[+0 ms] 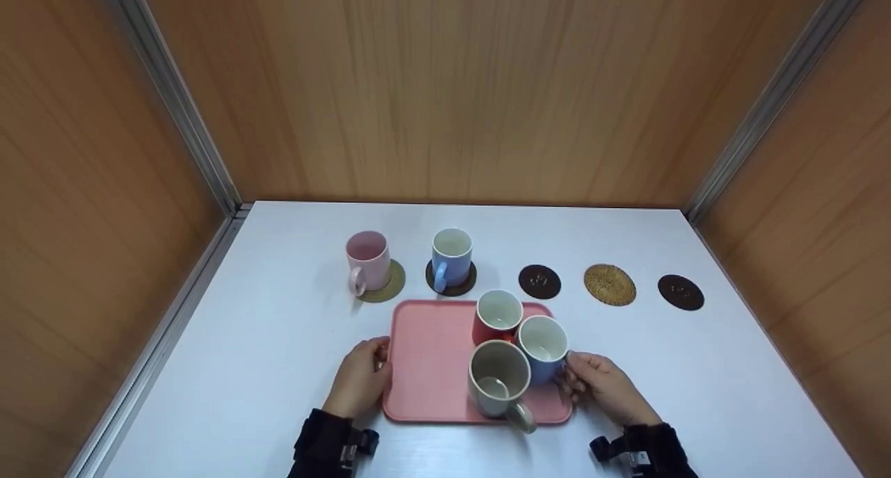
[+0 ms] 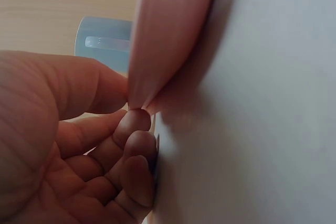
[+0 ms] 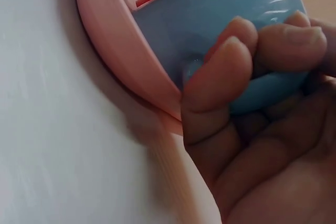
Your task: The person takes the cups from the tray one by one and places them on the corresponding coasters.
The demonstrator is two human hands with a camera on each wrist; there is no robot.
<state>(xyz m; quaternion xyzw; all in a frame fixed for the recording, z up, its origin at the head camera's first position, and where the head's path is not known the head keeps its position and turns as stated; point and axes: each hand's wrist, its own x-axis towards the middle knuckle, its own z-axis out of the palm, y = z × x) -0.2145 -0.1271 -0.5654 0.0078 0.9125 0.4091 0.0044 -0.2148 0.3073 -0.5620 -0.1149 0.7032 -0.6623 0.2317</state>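
My left hand (image 1: 360,379) is at the left side of a pink tray (image 1: 428,360). In the left wrist view, thumb and forefinger pinch the tray's rim (image 2: 168,30). Three mugs stand on the tray's right half: a red mug (image 1: 499,314) at the back, a blue mug (image 1: 543,346) at the right, and a large grey mug (image 1: 498,377) in front, its handle out over the front rim. My right hand (image 1: 604,386) holds the blue mug by its handle, with fingers curled around it; the right wrist view shows them against the mug's side (image 3: 210,19), hiding most of the handle.
Behind the tray, a pink mug (image 1: 369,259) stands partly on an olive coaster (image 1: 390,290), and a light blue mug (image 1: 456,259) on a dark coaster (image 1: 470,283). To their right lie a dark coaster (image 1: 539,282), a woven coaster (image 1: 610,284) and another dark coaster (image 1: 681,292). Wooden panels enclose the table.
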